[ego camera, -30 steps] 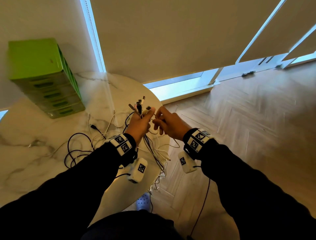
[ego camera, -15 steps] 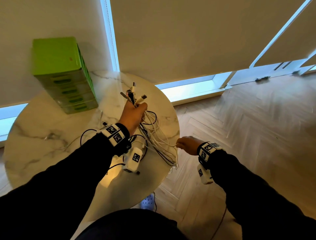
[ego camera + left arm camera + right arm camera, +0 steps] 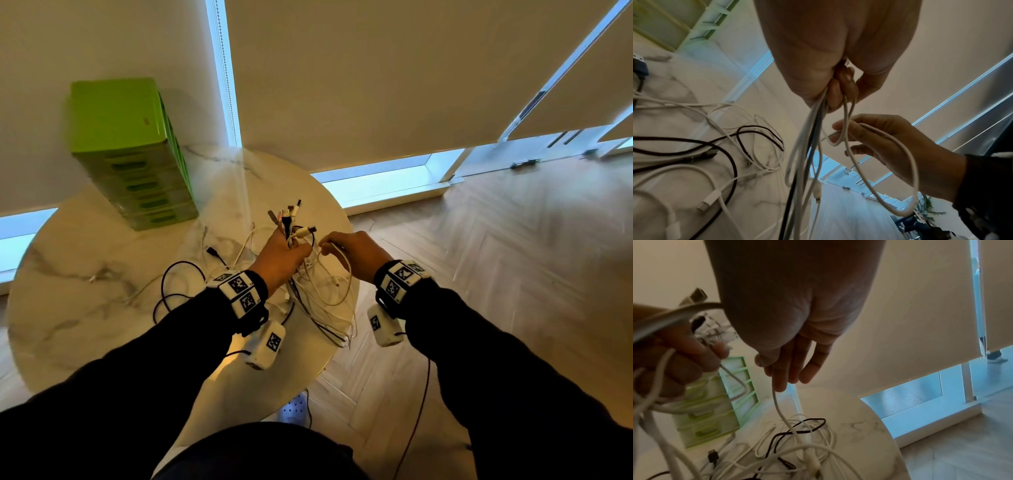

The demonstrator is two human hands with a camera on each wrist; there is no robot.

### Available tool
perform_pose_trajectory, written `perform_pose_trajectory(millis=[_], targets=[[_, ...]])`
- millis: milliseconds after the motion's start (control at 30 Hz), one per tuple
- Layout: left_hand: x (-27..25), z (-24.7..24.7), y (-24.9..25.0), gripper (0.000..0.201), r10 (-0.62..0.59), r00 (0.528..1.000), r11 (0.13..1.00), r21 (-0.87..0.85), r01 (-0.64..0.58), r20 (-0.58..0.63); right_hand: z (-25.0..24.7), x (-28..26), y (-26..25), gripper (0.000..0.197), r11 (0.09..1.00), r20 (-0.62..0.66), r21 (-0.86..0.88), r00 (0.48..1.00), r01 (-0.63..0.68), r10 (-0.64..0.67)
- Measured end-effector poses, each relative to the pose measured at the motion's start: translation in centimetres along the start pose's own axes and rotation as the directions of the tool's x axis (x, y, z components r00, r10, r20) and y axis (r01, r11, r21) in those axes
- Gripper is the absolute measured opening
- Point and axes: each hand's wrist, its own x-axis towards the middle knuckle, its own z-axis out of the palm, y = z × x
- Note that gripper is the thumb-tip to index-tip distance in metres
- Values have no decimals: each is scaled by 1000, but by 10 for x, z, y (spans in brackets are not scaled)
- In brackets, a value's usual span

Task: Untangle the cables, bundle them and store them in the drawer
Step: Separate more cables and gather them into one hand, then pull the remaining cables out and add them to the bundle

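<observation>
Round marble table (image 3: 85,308), herringbone wood floor (image 3: 513,274), beige blinds (image 3: 376,85).

Black long sleeves (image 3: 144,370) cover both arms to the wrist. Behind each grip sits a white wristband (image 3: 239,291) printed with square black-and-white coded markers, with a matching band (image 3: 399,279) on the right. Beneath each band hangs a small white camera unit (image 3: 265,346), also marker-tagged, its twin (image 3: 383,325) trailing what appears to be a thin dark cord (image 3: 419,407). Dark clothing covers the lap.
</observation>
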Motion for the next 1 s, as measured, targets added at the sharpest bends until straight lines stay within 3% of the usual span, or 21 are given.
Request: perform_pose_trajectory(millis=[233,333,433,533,667,767,833,900,1000], targets=[[-2,8,-18,16,-68,992,997,51,63,108,0,-1,-21,14,981,-90,192,995,-20,38],[-2,12,-25,13,-92,992,996,28,90,90,-2,3,-23,14,980,-61,198,998,-9,22],[3,8,-29,13,-78,997,997,-23,79,9,-5,-2,-8,13,997,39,60,998,-56,53],[7,1,-28,19,-69,997,993,-98,65,-41,-10,-17,21,7,969,120,-154,970,-192,211],[9,6,-21,14,-21,998,987,-162,12,-52,-14,-45,58,6,819,181,-428,851,-382,492],[14,23,-16,7,5,999,987,-158,-11,-38,-10,-66,74,17,754,255,-564,798,-336,546],[17,38,-13,35,8,999,991,-133,-13,-39,-9,-75,76,33,798,388,-496,736,-341,555],[17,57,-7,52,11,1000,993,-120,-14,-27,-8,-80,72,48,869,512,-359,706,-341,489],[17,81,-7,55,0,1000,995,-103,1,10,-1,-80,55,66,928,552,-128,752,-350,360]])
